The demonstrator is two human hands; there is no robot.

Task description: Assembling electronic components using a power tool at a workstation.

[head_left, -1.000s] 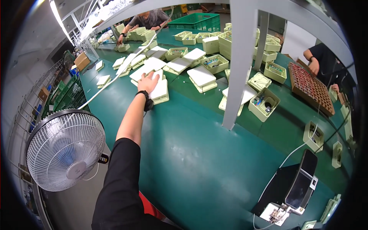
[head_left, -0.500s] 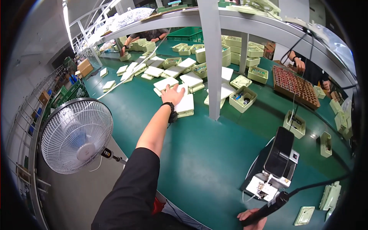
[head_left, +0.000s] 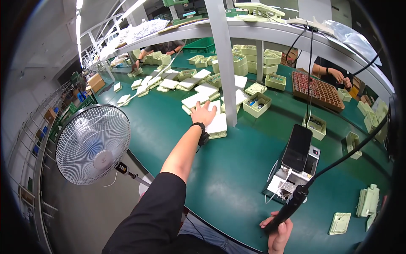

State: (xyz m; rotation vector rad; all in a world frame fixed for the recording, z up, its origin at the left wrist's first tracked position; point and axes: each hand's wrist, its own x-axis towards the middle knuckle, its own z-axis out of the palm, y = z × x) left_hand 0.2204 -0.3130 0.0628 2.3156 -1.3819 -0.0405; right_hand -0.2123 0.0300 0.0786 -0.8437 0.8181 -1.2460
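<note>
My left hand (head_left: 204, 114) reaches far forward, fingers spread over a loose pile of flat white covers. The fingertips rest on or just above a cover beside the nearest white cover (head_left: 218, 124); contact is hard to tell. Low in the picture, my right hand (head_left: 281, 235) is closed round a black electric screwdriver (head_left: 292, 204), whose cable runs up to the right. Beyond the screwdriver stands a small machine (head_left: 282, 185) with a metal front, a black phone (head_left: 297, 148) lying on top.
A grey post (head_left: 223, 63) rises right of the pile. Open pale boxes (head_left: 257, 104) with parts inside stand beyond it. A brown divided tray (head_left: 317, 91) lies far right, near a co-worker's hands (head_left: 338, 76). A fan (head_left: 94, 144) stands left; a pale cover (head_left: 339, 223) lies near right.
The view has shifted, so the table things sit differently in the picture. My left hand stays over the covers. More of my right hand shows, with the screwdriver tilted more upright.
</note>
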